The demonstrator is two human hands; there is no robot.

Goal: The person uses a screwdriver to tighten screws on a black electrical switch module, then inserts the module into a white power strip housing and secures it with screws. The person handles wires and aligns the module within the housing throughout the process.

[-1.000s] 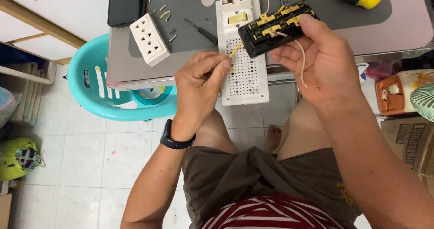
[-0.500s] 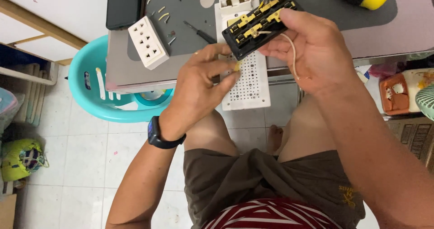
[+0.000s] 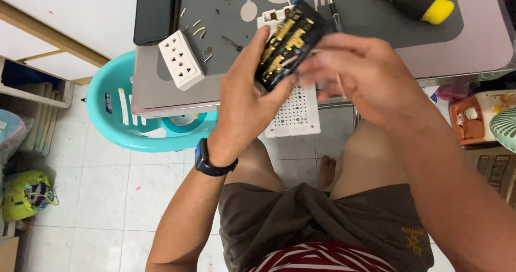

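The left hand (image 3: 244, 102) is gripping a black socket block (image 3: 287, 43) above the table edge (image 3: 161, 108). The right hand (image 3: 360, 76), fingers loosely curled and blurred, is touching it. A turquoise basket (image 3: 115, 127) is sitting below; its contents are unclear.

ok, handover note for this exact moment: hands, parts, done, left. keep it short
Left hand: holds the black socket insert with brass contacts, tilted above the table edge.
Right hand: at the insert's right side, blurred; grip unclear.
Parts: white perforated cover under the hands, overhanging the table edge; white socket block to the left; loose screws and a yellow-black screwdriver on the grey mat.
Done: insert is out of its housing.
Left: likely refit insert, cover and screws.
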